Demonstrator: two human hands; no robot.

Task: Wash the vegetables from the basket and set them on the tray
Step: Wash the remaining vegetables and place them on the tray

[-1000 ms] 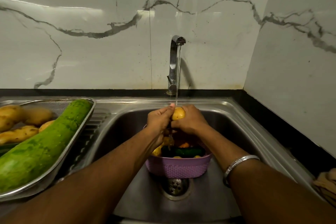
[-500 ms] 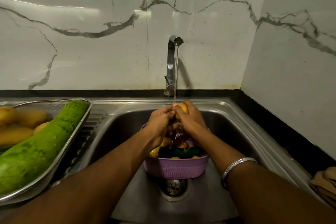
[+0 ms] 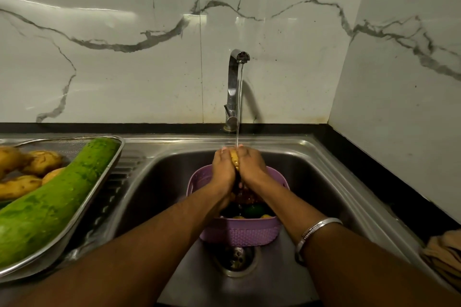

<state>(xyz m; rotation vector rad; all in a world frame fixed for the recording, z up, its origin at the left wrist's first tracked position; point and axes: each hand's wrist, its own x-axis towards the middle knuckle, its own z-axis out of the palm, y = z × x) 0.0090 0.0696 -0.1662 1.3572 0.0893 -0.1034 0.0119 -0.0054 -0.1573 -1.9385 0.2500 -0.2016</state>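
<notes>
Over the sink: I see both hands pressed round one potato (image 3: 234,160), directly under the running stream from the tap (image 3: 234,87).
Left grip: the left hand (image 3: 224,169) curls its fingers round the potato's left side, clamped on it.
Right grip: the right hand (image 3: 250,168) wraps the right side, likewise clamped on it; a metal bangle (image 3: 314,232) sits on that forearm.
Change: a second ago I could see most of the potato's yellow top between the hands; half a second ago less of it; now the palms have closed in and only a narrow yellow strip shows between them. The hands stay over the basket, under the water.
Basket: one purple basket (image 3: 240,234) stands in the sink (image 3: 309,182), just behind the drain (image 3: 235,258). Inside I make out something dark green and two yellow bits at the near rim; the rest is hidden by the wrists, so I cannot count its contents.
Tray: one metal tray (image 3: 104,177) rests on the draining board at the left.
Count on tray: one long green gourd (image 3: 50,204) lying diagonally, wet with drops, and at least four potatoes (image 3: 41,162) behind it; the frame edge cuts off any more.
Right edge: one tan cloth (image 3: 442,254) lies on the bench.
</notes>
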